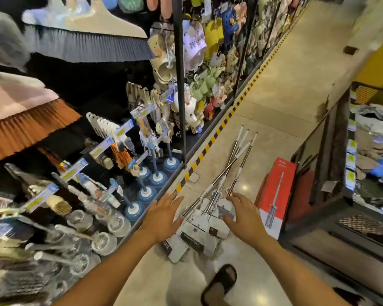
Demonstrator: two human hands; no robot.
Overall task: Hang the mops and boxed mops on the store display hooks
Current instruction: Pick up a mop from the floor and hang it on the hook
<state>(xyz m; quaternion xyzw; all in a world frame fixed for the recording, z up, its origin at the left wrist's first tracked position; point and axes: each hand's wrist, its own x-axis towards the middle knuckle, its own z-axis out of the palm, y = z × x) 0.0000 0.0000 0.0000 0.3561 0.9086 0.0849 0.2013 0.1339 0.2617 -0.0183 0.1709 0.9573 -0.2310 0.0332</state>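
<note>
Reaching down over a heap of flat mops with white wrapped heads and long steel handles (202, 228), lying on the pale polished tile floor (274, 96) toward 6 o'clock of the view, with heads nearest and handles crossing toward 1 o'clock. Spreading the left hand (161, 214) palm down at the 9 o'clock side of the heap, with fingers straight and apart, gripping nothing, and thumb just beside one handle; touching or not, impossible to tell. Holding the right hand (243, 217) at the 3 o'clock side, with fingers spread and slightly bent above the mop heads, likewise enclosing nothing. Showing a tall red cardboard box printed with a mop picture (274, 191), lying flat on the floor just beside the heap at 3 o'clock, near a dark metal mesh rack (332, 173) at 4 o'clock. Displaying at 9 o'clock a dark shelving bay with metal display hooks bearing blue-and-yellow price tags (102, 149), and along its lower edge toward 7 o'clock a row of blue rubber plungers with white collars (155, 180). Including an orange-bristled broom with a pink head (27, 129) at 9 o'clock, a dark-bristled broom with a beige head (86, 45) at 11 o'clock, and hanging pastel slippers (199, 45) at 12 o'clock. Tracing a yellow-and-black striped floor strip (221, 127) along the shelving base toward 1 o'clock. Planting a foot in a black slide sandal (221, 281) at 6 o'clock, below the heap.
</note>
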